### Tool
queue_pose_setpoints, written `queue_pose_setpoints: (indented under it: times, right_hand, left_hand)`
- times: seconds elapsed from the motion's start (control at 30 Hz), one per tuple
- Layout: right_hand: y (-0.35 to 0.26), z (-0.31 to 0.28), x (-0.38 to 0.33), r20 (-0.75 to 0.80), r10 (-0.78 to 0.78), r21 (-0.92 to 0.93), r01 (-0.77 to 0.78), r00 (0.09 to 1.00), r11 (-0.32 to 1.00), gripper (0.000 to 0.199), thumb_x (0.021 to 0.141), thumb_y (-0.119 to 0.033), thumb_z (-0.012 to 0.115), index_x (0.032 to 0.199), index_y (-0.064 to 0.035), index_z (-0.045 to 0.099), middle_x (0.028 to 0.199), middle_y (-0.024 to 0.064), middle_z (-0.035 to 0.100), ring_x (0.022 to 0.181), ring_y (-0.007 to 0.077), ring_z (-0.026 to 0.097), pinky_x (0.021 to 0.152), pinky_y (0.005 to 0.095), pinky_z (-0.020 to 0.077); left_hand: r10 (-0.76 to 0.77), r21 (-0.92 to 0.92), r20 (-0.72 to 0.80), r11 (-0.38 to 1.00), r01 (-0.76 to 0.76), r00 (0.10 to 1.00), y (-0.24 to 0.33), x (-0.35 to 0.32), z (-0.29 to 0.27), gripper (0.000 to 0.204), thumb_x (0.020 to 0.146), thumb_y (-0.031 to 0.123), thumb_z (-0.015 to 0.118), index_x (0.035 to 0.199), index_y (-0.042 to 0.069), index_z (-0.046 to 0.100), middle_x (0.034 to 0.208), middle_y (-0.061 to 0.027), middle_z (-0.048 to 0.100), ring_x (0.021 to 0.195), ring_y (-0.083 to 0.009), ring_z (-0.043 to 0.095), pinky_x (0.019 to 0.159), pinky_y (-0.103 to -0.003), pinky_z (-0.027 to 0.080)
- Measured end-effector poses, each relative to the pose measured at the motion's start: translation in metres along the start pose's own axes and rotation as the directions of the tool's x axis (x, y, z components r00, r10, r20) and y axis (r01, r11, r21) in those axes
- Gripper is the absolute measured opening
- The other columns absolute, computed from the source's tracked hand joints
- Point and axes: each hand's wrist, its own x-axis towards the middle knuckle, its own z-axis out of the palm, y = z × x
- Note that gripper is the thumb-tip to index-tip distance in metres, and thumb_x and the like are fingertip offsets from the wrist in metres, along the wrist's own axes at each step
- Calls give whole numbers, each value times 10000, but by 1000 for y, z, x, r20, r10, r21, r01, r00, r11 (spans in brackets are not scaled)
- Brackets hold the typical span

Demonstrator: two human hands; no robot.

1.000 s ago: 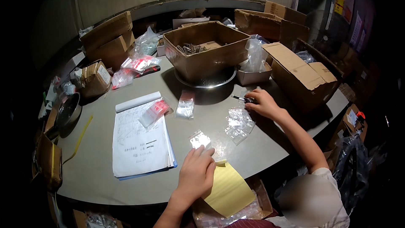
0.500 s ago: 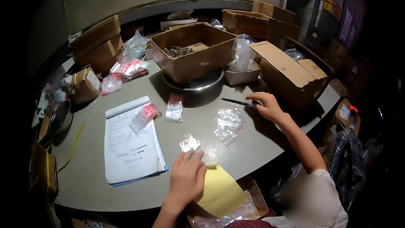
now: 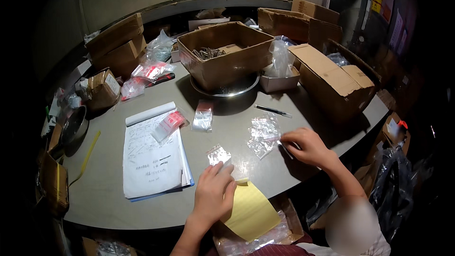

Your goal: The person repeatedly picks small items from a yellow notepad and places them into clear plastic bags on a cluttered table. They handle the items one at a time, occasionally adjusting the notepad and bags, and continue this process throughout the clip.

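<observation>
My left hand (image 3: pixel 214 193) lies palm down on the grey round table (image 3: pixel 109 199), fingers spread a little, holding nothing. Its fingertips rest just below a small clear zip bag (image 3: pixel 218 154) and beside a yellow sheet (image 3: pixel 250 212) at the table's near edge. My right hand (image 3: pixel 307 147) is curled, pinching the edge of a small clear bag (image 3: pixel 284 145) at the right side of a loose pile of clear bags (image 3: pixel 262 133). A black pen (image 3: pixel 272 110) lies on the table beyond that hand, apart from it.
A stapled paper pad (image 3: pixel 152 161) carries a red-labelled bag (image 3: pixel 168 124); another clear bag (image 3: pixel 203 116) lies next to it. An open cardboard box of metal parts (image 3: pixel 227 59) sits on a steel pan (image 3: pixel 226 91). More cartons (image 3: pixel 334 78) and bags ring the back.
My right hand has left the pen on the table and pulled back toward me to the pile of clear bags. My left hand has stayed near the small clear bag.
</observation>
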Motion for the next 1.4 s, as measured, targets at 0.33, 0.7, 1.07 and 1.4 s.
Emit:
queue_pose_setpoints:
  times: [0.33, 0.7, 1.07, 1.4]
  right_hand:
    - [30, 63, 47, 125, -91, 37, 87, 988, 996, 662, 897, -549, 709, 1451, -199, 610, 1556, 235, 471, 1487, 442, 367, 1223, 581, 211]
    - [-79, 47, -43, 199, -627, 718, 323, 754, 616, 415, 906, -181, 608, 1287, -73, 734, 1538, 180, 536, 1466, 340, 453, 1256, 542, 225]
    - [-115, 22, -25, 213, -500, 942, -40, 839, 335, 517, 968, -328, 753, 1321, 41, 670, 1267, 204, 710, 1156, 300, 692, 1008, 408, 539]
    - [-139, 52, 8, 513, -128, 857, -499, 849, 127, 352, 976, -42, 574, 1310, 16, 668, 1040, 75, 746, 921, 117, 691, 785, 298, 566]
  left_hand:
    - [-38, -407, -101, 913, -7, 994, 8, -6, -32, 73, 901, 100, 672, 922, 33, 688, 1247, -167, 756, 1254, -329, 665, 1194, -532, 337]
    - [-314, -774, -309, 631, -46, 898, -18, -89, -143, 235, 902, 265, 600, 861, 33, 597, 1098, -282, 728, 1165, -384, 648, 1193, -554, 345]
    - [-417, -573, -204, 784, 237, 886, 18, -60, -112, 102, 1000, 2, 594, 1009, -43, 685, 1076, -201, 767, 990, -197, 694, 897, -324, 542]
    - [-358, -648, -178, 744, 164, 917, 19, 4, -129, 408, 1122, 319, 507, 1049, -32, 701, 1021, -134, 766, 877, -160, 696, 834, -308, 556]
